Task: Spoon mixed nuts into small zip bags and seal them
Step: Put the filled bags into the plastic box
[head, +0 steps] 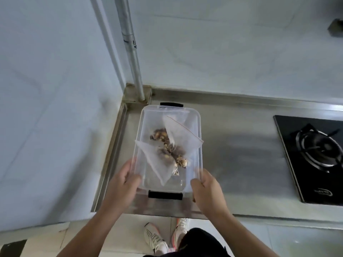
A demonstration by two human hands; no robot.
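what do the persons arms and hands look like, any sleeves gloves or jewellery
Both forearms are bare right down to the bottom edge of the picture, with no sleeve showing. The left hand and the right hand are bare too: no gloves, and no rings, watch or bracelet can be seen on the fingers or wrists. The picture is a little soft, so very small marks could not be told.

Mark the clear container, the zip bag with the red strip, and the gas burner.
clear container (198, 127): head view, right rim.
zip bag with the red strip (182, 138): head view, middle of the empty bag.
gas burner (318, 147): head view, centre of the ring.
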